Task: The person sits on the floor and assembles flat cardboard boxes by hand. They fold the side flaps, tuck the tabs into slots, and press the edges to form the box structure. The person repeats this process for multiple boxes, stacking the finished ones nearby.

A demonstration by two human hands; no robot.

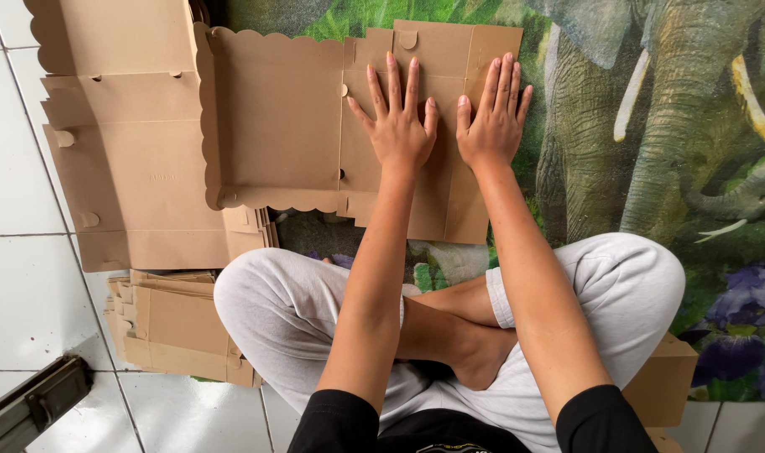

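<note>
**Flat cardboard box blank: both palms pressing it down**

Flat cardboard box blank [315,126] is lying unfolded on the printed elephant mat [651,151], straight ahead of the person's crossed legs, scalloped edges showing on its left panel. Left hand [396,126] is lying open on it, fingers spread, palm flat against the card, gripping nothing. Right hand [493,122] is lying just beside it, also open and flat, fingers close together, thumbs nearly touching; also holding nothing. Both hands are sitting on the right-hand section of the blank, near the fold lines and the small tab slots.

To the left, a stack of flat blanks [122,143] is resting on the white floor tiles [21,285], its edge tucked under the blank being pressed. A second pile of folded cardboard pieces [168,323] is sitting by the person's left knee. A brown box corner [663,382] is poking out behind the right knee. A dark metal bar [30,407] is lying at bottom left.
</note>
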